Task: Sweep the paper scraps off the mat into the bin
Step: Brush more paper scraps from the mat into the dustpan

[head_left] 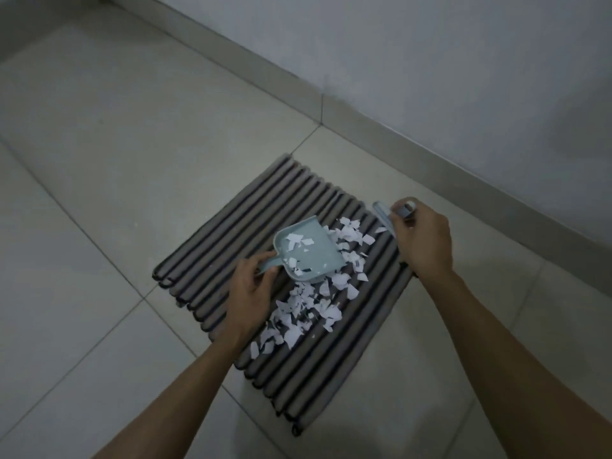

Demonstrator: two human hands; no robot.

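A ribbed grey mat [251, 207] lies on the tiled floor. Several white paper scraps [308, 306] are strewn across its right half. A pale blue dustpan [306, 253] rests on the mat with a few scraps inside it. My left hand [248, 293] grips the dustpan's handle. My right hand [422, 241] holds a small pale blue brush [384, 218] at the mat's right edge, beside the scraps. No bin is in view.
Pale floor tiles [99, 160] surround the mat. A grey skirting board [331, 104] and wall run diagonally behind it, close to the mat's far right corner.
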